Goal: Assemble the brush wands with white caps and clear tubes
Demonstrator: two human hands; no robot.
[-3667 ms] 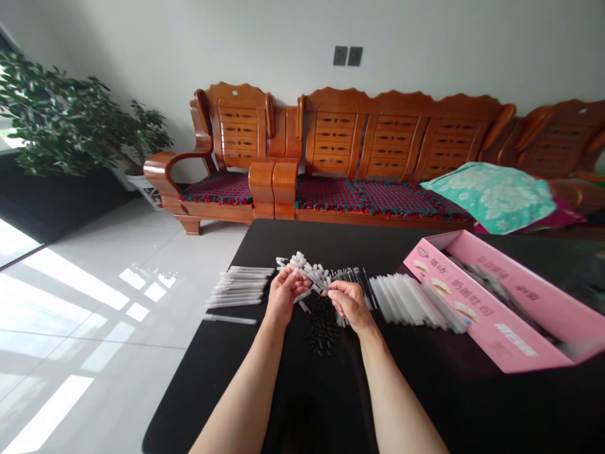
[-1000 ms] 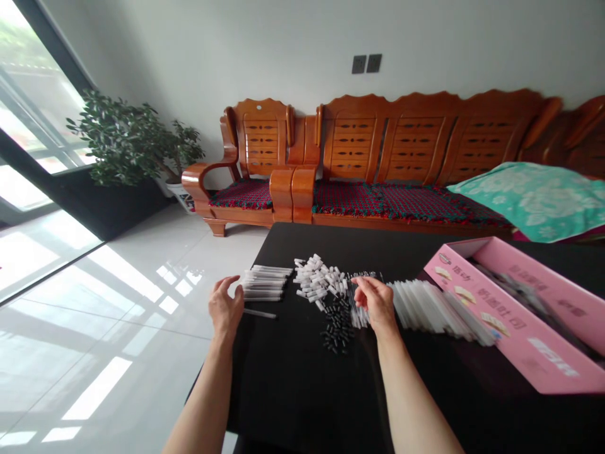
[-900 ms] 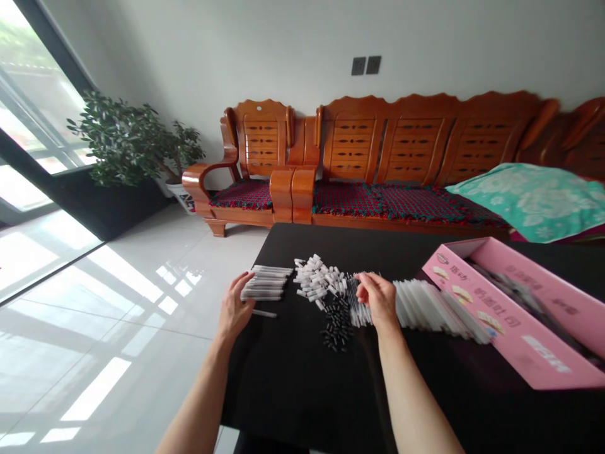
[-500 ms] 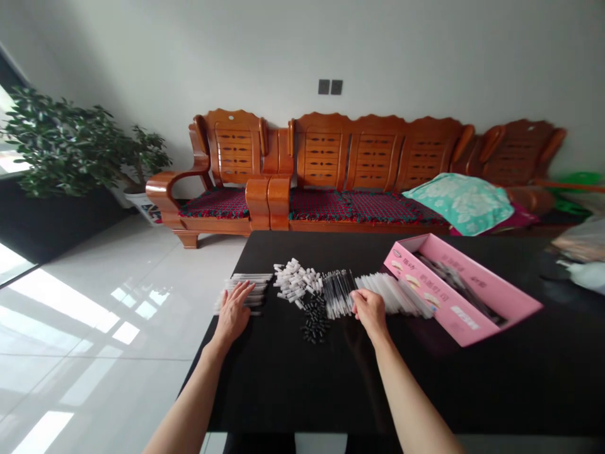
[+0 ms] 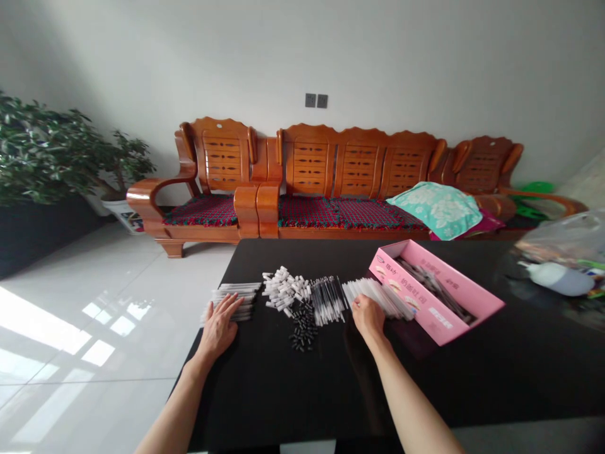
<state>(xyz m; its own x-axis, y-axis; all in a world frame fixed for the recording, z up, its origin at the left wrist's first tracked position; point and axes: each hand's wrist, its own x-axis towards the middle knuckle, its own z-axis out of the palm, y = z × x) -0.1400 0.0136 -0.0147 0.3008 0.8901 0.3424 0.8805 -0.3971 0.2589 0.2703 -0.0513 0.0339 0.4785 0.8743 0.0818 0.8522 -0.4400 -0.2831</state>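
My left hand lies with fingers spread on a row of thin clear-and-dark sticks, perhaps pens, at the table's left edge. My right hand is closed at the near left end of a row of whitish translucent tubes; what its fingers hold, if anything, is hidden. Between the hands lie a heap of short white pieces, a heap of small black pieces and a row of dark, pale-ended sticks like pen refills.
A pink box holding dark sticks stands right of the tubes on the black table. Farther right lie a plastic bag and a white bulb-shaped thing. Behind the table is a wooden sofa with a teal pillow.
My right hand has moved a little right, from the edge of the dark sticks to the translucent tubes. My left hand stays on its row. The camera view has shifted slightly.
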